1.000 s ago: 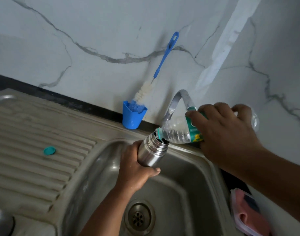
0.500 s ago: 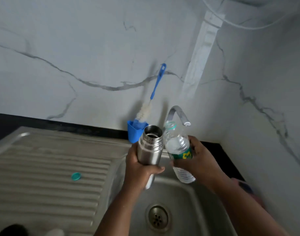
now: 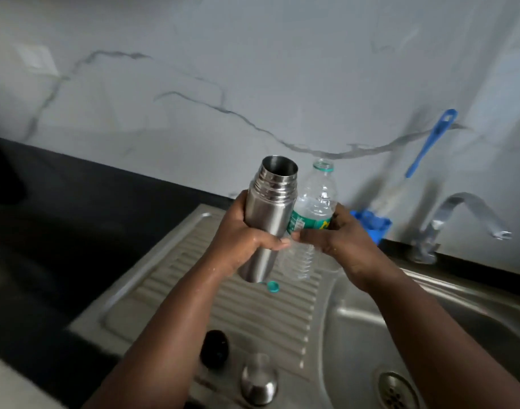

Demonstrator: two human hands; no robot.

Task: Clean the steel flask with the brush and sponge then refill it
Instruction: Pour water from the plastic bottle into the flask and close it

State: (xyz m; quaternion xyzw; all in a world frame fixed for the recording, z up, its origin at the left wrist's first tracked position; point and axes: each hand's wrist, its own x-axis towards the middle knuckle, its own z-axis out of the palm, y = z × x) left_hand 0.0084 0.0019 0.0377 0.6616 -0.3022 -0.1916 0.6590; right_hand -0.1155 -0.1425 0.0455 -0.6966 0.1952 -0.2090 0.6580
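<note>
My left hand [image 3: 240,237] grips the steel flask [image 3: 267,214] around its body, holding it upright and uncapped above the ribbed drainboard [image 3: 211,296]. Touching it on the right is a clear plastic water bottle [image 3: 311,214] with a green label, open at the top, which my right hand [image 3: 338,240] holds at the label. The bottle's teal cap [image 3: 273,286] lies on the drainboard just below the flask. The blue bottle brush [image 3: 431,143] leans on the marble wall, its head hidden in a blue holder [image 3: 372,224].
A steel flask cup [image 3: 259,382] and a black stopper [image 3: 215,348] stand on the drainboard's near edge. The sink basin with its drain [image 3: 396,392] is at the lower right, the tap [image 3: 459,216] behind it. Black countertop [image 3: 61,216] extends to the left.
The bottle went from tilted, pouring into the flask over the basin, to upright. Both hands carried flask and bottle leftward over the drainboard, and the view swung left.
</note>
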